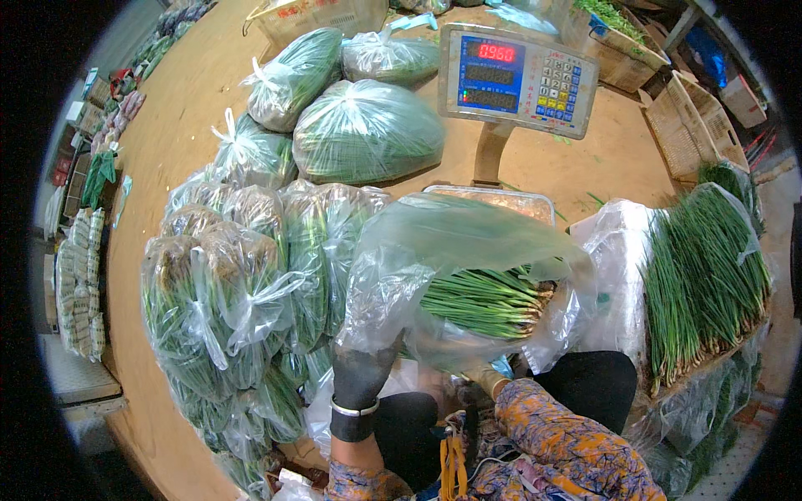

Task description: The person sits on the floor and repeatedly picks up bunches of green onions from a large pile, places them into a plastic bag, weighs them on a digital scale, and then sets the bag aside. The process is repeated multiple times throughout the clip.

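Note:
A clear plastic bag (382, 275) is spread over the scale in front of me, with its mouth gaping to the right. Green scallions (482, 300) lie in the opening, root ends to the right. My left hand (365, 374), in a dark glove with a metal bangle at the wrist, reaches up to the bag's left end; plastic hides its fingers. My right hand (487, 379), in a pale glove, is low by the bag's near edge, its fingers blurred and partly covered. Behind the bag shows the rim of the scale's metal pan (526, 199).
The scale's lit display (519, 78) stands on a post beyond. Bagged scallions (244, 282) are piled at left, with tied bags (369, 134) behind them. Loose scallions (705, 282) are stacked at right beside white plastic sheeting (620, 275). A plastic crate (689, 125) stands farther back.

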Available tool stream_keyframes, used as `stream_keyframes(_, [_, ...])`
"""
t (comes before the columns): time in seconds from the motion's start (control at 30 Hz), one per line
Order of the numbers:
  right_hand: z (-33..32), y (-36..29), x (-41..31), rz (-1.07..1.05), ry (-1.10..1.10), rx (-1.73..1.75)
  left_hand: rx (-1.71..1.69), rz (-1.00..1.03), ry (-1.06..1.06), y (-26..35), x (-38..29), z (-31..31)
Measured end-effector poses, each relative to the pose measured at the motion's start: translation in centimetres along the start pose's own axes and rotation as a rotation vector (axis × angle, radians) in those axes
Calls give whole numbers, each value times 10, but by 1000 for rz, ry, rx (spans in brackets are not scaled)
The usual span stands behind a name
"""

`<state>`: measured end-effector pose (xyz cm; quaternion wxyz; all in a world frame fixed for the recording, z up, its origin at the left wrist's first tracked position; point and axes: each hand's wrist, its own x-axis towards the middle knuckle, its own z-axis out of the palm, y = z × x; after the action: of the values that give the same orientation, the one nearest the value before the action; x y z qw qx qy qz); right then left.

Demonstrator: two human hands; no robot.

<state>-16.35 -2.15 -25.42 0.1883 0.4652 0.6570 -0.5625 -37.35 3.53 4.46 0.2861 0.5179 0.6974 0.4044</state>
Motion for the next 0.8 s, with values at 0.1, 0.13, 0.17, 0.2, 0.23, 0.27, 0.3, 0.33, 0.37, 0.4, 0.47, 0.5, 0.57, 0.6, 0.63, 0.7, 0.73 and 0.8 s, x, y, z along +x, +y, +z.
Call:
stream_keyframes(0.1, [0,-2,-10,50,-102,545,-30,32,16,5,-3,1])
stream_keyframes(0.13, [2,-2,-15,89,-157,799,-53,43,25,6,-3,1])
stream_keyframes(0.17, [2,-5,-20,134,-221,1044,31,65,21,5,-5,-1])
stream_keyframes(0.2, [5,-8,-25,188,-289,1280,116,86,17,4,-6,-4])
stream_keyframes(0.23, [5,-9,-31,211,-321,1423,195,120,-3,3,-5,-3])
stream_keyframes(0.27, [5,-12,-35,237,-347,1557,107,117,-12,-10,-3,1])
stream_keyframes(0.3, [8,-18,-36,253,-377,1600,47,66,12,-12,-3,0])
stream_keyframes(0.33, [9,-23,-38,258,-399,1592,-14,14,38,-11,-1,-2])
stream_keyframes(0.37, [10,-30,-37,226,-391,1452,-74,-26,64,-9,1,-4])
stream_keyframes(0.4, [3,-31,-33,51,-342,972,-6,82,74,-14,4,-3])
stream_keyframes(0.47, [-14,-36,-24,-203,-167,-8,-28,86,94,-14,10,1])
stream_keyframes(0.5, [-24,-38,-26,-174,-118,-94,-123,-11,89,-12,15,6])
stream_keyframes(0.57, [-44,-54,-43,-122,-35,-271,-6,-8,80,-18,19,3])
stream_keyframes(0.6, [-69,-94,-82,-120,-43,-374,-46,62,151,-19,11,-10])
stream_keyframes(0.63, [-99,-143,-138,-114,-41,-475,-89,141,217,-17,3,-22])
stream_keyframes(0.7, [-133,-155,-204,-359,145,-494,-187,118,191,-36,0,-30])
stream_keyframes(0.73, [-155,-156,-227,-428,131,-344,-279,49,157,-41,0,-31])
stream_keyframes(0.8, [-192,-150,-242,-605,38,103,-621,-180,35,-25,-9,-38])
